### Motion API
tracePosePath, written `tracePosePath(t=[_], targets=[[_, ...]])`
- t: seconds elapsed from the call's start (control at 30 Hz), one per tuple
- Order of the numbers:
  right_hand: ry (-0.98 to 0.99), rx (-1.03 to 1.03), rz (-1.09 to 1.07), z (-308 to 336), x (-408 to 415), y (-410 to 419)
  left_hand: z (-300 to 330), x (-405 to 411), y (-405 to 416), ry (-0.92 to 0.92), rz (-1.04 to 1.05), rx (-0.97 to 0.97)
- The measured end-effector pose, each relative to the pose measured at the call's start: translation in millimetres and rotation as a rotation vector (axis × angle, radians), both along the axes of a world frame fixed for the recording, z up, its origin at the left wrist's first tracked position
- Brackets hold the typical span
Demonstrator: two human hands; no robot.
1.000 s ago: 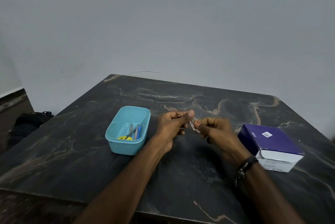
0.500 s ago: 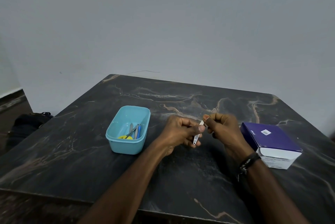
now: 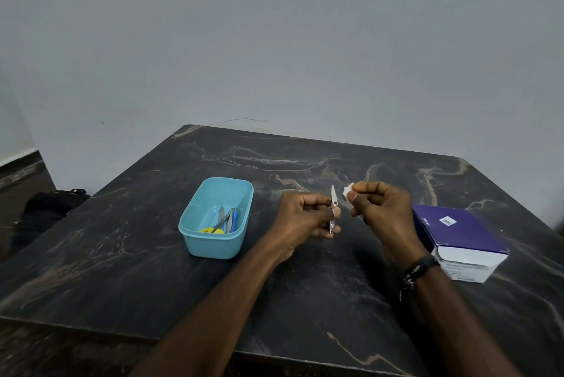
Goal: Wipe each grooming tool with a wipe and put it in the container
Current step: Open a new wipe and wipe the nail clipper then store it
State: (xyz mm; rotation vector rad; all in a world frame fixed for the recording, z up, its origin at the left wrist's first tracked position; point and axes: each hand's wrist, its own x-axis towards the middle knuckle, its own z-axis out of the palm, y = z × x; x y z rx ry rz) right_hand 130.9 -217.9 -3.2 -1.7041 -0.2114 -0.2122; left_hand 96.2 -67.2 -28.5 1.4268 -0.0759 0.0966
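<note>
Two hands — left hand (image 3: 305, 218), right hand (image 3: 381, 211), one nail clipper (image 3: 334, 211), one wipe (image 3: 348, 191), one blue container (image 3: 195, 224), one purple box (image 3: 457, 230), one table (image 3: 122, 269) — several tools in the container, exact count unclear

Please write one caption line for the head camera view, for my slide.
Left hand holds nail clipper, right hand pinches wipe, beside blue container.

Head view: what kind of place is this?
Probably a plain indoor room, home or staged work spot; hard to say more. Clues: a dark marble-pattern table against a bare grey wall, with a blue plastic container of grooming tools and a purple box.
</note>
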Motion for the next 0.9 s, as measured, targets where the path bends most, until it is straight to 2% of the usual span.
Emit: tracePosePath(t=[0.27,0.53,0.73,0.9], targets=[[-0.012,-0.076,0.033,0.3,-1.5,-0.5,-2.6,2.9,0.3,-0.050,0.075,0.032],[0.017,-0.042,0.082,0.1,-5.2,3.2,-5.4,1.7,-4.2,-0.115,0.068,0.111],[0.152,-0.047,0.103,-5.8,-1.2,3.4,-11.7,3.6,-5.6,-0.089,0.094,0.118],[0.180,0.019,0.138,-3.2,-2.1,2.8,-9.5,4.2,-5.2,-0.091,0.126,0.100]])
